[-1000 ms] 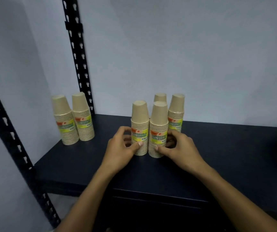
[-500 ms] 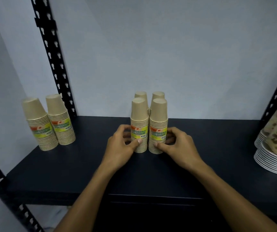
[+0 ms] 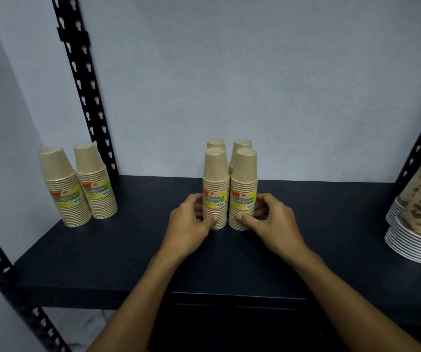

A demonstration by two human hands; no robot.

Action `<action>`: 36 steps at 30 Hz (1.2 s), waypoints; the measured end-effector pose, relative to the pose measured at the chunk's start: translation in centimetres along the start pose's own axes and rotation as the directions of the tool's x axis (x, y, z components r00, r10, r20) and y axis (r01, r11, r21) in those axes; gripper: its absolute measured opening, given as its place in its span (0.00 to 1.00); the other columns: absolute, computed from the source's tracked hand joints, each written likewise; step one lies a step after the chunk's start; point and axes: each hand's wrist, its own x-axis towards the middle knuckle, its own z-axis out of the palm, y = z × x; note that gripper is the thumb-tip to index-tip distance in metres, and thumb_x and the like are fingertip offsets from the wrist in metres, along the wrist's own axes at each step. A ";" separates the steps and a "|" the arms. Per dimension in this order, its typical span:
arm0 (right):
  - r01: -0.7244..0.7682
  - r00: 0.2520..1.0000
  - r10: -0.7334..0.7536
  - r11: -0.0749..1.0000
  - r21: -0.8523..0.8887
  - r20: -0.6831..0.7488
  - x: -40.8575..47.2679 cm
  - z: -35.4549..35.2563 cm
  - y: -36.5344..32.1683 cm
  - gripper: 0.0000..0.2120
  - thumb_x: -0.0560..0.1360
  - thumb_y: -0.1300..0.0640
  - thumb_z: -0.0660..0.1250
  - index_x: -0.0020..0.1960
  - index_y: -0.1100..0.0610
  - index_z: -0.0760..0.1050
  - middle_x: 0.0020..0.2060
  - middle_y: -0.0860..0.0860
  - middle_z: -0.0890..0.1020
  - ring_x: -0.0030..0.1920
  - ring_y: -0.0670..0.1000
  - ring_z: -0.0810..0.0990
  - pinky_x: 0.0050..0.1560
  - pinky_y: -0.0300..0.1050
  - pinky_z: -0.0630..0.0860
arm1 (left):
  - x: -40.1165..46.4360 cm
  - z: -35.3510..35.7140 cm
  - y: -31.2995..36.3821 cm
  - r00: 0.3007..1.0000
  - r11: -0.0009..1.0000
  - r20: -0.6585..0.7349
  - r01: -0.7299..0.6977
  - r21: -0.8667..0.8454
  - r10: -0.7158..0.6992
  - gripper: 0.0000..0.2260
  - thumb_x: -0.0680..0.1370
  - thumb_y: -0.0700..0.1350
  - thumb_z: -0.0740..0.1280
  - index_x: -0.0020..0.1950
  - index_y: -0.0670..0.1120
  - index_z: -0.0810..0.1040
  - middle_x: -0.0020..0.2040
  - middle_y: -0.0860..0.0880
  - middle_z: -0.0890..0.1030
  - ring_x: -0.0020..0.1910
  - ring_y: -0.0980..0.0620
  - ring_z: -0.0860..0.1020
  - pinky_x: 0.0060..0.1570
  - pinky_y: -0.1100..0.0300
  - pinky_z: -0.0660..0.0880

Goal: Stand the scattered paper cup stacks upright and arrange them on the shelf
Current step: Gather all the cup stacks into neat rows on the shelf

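Observation:
Several tan paper cup stacks with yellow labels stand upright, upside down, on the dark shelf (image 3: 128, 250). In the middle, a front left stack (image 3: 215, 189) and a front right stack (image 3: 243, 190) touch each other. Two more stacks (image 3: 242, 144) stand right behind them, mostly hidden. My left hand (image 3: 191, 224) grips the front left stack low down, thumb on its front. My right hand (image 3: 270, 219) grips the front right stack the same way. Two other stacks (image 3: 77, 184) stand upright at the shelf's left end.
Black perforated posts (image 3: 82, 80) rise at the back left and right of the shelf, and another post (image 3: 1, 260) stands at the front left. A pile of white plates with brown patterned cups (image 3: 417, 219) sits at the right end. The wall is close behind.
The view has swung to the right, bringing the plates into sight. The middle stacks have drawn together into a tight square. Both hands keep their hold on the front two stacks.

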 end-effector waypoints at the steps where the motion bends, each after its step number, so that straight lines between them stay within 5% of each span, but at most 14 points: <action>1: 0.000 1.000 0.000 1.000 0.000 -0.003 0.0 0.1 0.0 0.21 0.68 0.51 0.76 0.59 0.52 0.75 0.47 0.43 0.82 0.45 0.40 0.79 0.44 0.30 0.74 | 0.0 0.1 -0.1 1.000 1.000 -0.002 0.002 0.006 -0.002 0.22 0.72 0.42 0.74 0.65 0.48 0.73 0.55 0.52 0.82 0.53 0.57 0.80 0.57 0.58 0.77; 7: -0.006 1.000 0.006 1.000 -0.005 -0.009 0.1 0.2 0.1 0.22 0.69 0.51 0.75 0.60 0.53 0.75 0.48 0.43 0.82 0.47 0.40 0.79 0.46 0.32 0.75 | 0.3 0.4 -0.1 0.999 1.000 -0.042 0.011 0.011 -0.010 0.21 0.72 0.43 0.74 0.63 0.48 0.74 0.51 0.55 0.81 0.50 0.58 0.80 0.50 0.63 0.77; 19: 0.041 0.999 -0.042 0.998 -0.048 -0.032 -0.2 0.6 0.1 0.21 0.71 0.51 0.74 0.62 0.53 0.74 0.50 0.43 0.81 0.48 0.39 0.78 0.46 0.29 0.73 | 0.3 1.0 -0.3 0.996 0.998 -0.089 0.021 0.059 -0.016 0.21 0.71 0.45 0.74 0.62 0.49 0.74 0.52 0.52 0.82 0.50 0.55 0.81 0.54 0.52 0.79; 36: 0.023 1.000 -0.021 0.995 -0.094 0.016 -0.3 0.4 0.0 0.24 0.70 0.53 0.75 0.64 0.54 0.73 0.51 0.44 0.80 0.46 0.37 0.76 0.41 0.27 0.71 | 0.0 1.0 -0.1 0.998 0.989 -0.065 0.014 0.150 -0.004 0.23 0.72 0.44 0.73 0.66 0.47 0.73 0.57 0.51 0.81 0.55 0.55 0.79 0.57 0.59 0.76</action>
